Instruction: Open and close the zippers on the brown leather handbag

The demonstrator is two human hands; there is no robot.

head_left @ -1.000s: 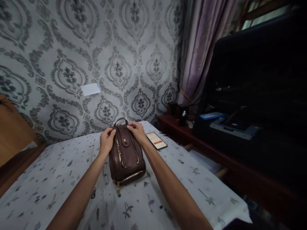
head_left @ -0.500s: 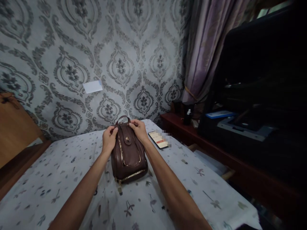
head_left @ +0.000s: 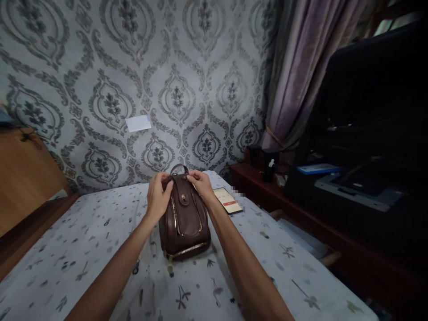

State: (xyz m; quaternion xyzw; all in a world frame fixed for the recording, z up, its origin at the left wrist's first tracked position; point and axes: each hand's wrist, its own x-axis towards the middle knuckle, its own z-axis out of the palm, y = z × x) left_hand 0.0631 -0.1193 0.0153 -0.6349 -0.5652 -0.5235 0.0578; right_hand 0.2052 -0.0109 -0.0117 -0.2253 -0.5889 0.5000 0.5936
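Your left hand [head_left: 157,197] now spreads its thumb wider from its fingers at the bag's [head_left: 190,215] upper left; work, I judge, remains at the top. Whether it grips, I cannot tell. Your right hand [head_left: 202,187] pinches the upper right edge. The bag lies on the cloth [head_left: 100,249], near the phone [head_left: 227,202].

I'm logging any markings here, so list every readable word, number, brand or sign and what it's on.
No text is readable.
Phone screen: marks too small and blurred, partly pixelated.
Brown bag: no lettering visible.
White card on the wall: nothing legible.
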